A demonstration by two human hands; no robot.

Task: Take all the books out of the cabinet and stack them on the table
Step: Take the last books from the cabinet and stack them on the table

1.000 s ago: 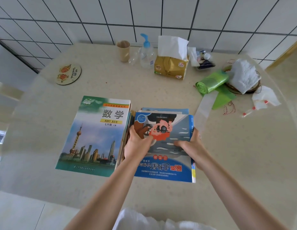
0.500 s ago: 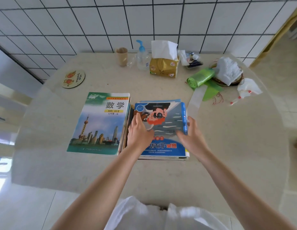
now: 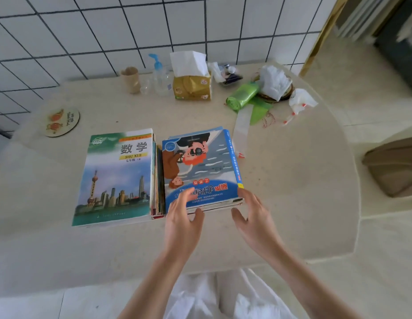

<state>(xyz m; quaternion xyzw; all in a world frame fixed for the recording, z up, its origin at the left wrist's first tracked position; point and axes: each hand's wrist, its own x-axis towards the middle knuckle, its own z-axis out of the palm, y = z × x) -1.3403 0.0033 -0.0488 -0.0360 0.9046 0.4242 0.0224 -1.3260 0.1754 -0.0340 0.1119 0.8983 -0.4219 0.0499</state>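
Spanning most of the scene, the beige table (image 3: 292, 203) carries two book stacks side by side near its middle: the left stack (image 3: 118, 178) topped by a maths textbook, the right stack (image 3: 200, 166) by a blue cartoon cover. At that right stack's near edge, the left hand (image 3: 182, 219) is spread loosely with fingertips on the cover, and the right hand (image 3: 253, 217) is open beside the near right corner, gripping nothing. Squaring the edges evenly with flat palms, I judge, would keep this pile steady.
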